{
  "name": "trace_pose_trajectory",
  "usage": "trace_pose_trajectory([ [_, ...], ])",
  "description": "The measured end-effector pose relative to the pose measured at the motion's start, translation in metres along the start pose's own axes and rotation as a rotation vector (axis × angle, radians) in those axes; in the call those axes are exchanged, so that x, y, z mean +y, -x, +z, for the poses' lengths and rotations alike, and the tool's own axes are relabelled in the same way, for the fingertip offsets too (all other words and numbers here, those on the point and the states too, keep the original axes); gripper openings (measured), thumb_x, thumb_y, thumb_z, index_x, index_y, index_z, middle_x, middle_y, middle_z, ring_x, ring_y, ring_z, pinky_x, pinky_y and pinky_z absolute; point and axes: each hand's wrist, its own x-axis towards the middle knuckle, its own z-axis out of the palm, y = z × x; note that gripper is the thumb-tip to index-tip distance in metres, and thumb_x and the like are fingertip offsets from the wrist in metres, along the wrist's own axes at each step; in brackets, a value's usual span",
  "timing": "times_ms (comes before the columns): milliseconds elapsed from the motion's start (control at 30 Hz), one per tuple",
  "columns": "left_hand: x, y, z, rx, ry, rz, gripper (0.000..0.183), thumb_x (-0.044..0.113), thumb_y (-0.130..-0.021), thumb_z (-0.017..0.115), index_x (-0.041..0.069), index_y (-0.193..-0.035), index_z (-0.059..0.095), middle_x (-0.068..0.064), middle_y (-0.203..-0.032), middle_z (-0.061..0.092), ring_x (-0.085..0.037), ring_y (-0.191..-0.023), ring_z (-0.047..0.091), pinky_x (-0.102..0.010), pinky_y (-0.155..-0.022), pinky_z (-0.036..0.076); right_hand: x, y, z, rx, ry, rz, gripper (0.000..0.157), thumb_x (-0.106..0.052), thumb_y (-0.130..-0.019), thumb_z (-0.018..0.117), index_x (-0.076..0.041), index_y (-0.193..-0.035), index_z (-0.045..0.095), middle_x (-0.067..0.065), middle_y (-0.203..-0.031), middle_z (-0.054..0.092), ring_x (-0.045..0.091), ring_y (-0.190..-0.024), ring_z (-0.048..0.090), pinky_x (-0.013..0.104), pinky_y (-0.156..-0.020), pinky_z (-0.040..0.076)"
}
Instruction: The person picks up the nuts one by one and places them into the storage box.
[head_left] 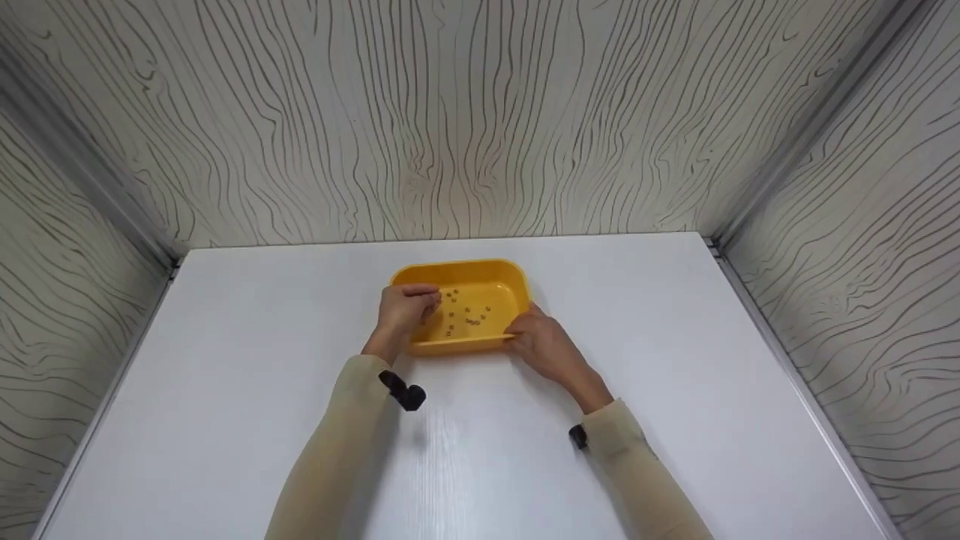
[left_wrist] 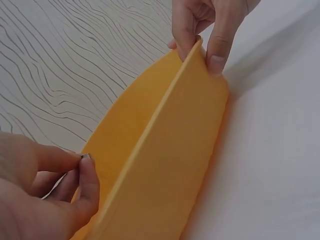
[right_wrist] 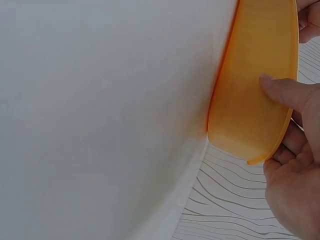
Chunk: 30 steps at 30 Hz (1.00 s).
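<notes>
A yellow rectangular tray [head_left: 457, 347] lies on the white table, with several tiny grey metal pieces [head_left: 474, 322] scattered over its floor. Over the tray's left end is my left hand [head_left: 401, 309], thumb and index fingertip pinching one small grey metal piece [left_wrist: 85, 156]; its exact kind is too small to tell. At the near right corner my right hand [head_left: 546, 346] grips the tray's rim. In the right wrist view the thumb [right_wrist: 285, 91] presses the outer wall while the other fingers curl over the rim to the inside.
The white table [head_left: 247, 360] extends around the tray on all sides. Behind it rises a wood-grain patterned wall [head_left: 465, 150], with similar panels left and right. Each sleeve carries a small black device [head_left: 409, 395] near the wrist.
</notes>
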Motion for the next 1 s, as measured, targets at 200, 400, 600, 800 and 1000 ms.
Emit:
trace_pose_trajectory([
  [200,0.001,-0.001,0.002,0.035,-0.078,-0.036,0.025,0.005,-0.101,0.066,-0.001,-0.123,0.075,-0.011,-0.109,0.074,-0.016,-0.088,0.064,-0.03,-0.089,0.059,0.0,-0.004,0.001,-0.007,-0.005,-0.003,0.012,-0.012,-0.093,0.076,-0.012,-0.105,0.08,0.005,-0.115,0.077,0.028,-0.134,0.062,0.045,-0.124,0.041],
  [400,0.003,0.0,0.007,-0.004,-0.105,-0.028,0.027,0.007,-0.102,0.064,-0.002,-0.126,0.072,-0.013,-0.114,0.073,-0.017,-0.092,0.064,-0.04,-0.1,0.059,0.004,0.0,-0.002,0.012,-0.003,0.031,0.011,-0.01,-0.091,0.077,-0.012,-0.102,0.081,0.004,-0.108,0.077,0.028,-0.134,0.062,0.045,-0.126,0.039],
  [600,0.011,0.01,0.002,0.005,-0.159,0.022,0.027,0.01,-0.103,0.063,0.001,-0.126,0.073,-0.011,-0.118,0.069,-0.019,-0.097,0.065,-0.033,-0.095,0.06,0.005,-0.001,-0.001,0.002,-0.013,0.041,0.012,-0.011,-0.092,0.077,-0.014,-0.103,0.081,0.005,-0.118,0.075,0.025,-0.129,0.063,0.045,-0.12,0.046],
  [800,0.013,0.03,-0.013,0.017,-0.201,0.13,0.025,0.013,-0.104,0.061,0.003,-0.122,0.074,-0.012,-0.118,0.07,-0.021,-0.104,0.066,-0.033,-0.094,0.062,0.004,0.0,0.0,0.005,-0.03,0.031,0.014,-0.01,-0.091,0.077,-0.014,-0.104,0.081,0.008,-0.126,0.073,0.023,-0.127,0.063,0.046,-0.118,0.048],
  [1000,0.008,0.047,-0.033,0.071,-0.384,0.295,0.025,0.015,-0.103,0.063,0.006,-0.124,0.076,-0.013,-0.125,0.074,-0.027,-0.11,0.069,-0.034,-0.092,0.061,0.003,0.004,-0.005,0.022,-0.043,0.016,0.016,-0.014,-0.091,0.08,-0.01,-0.107,0.08,0.006,-0.121,0.074,0.023,-0.122,0.064,0.047,-0.117,0.048],
])
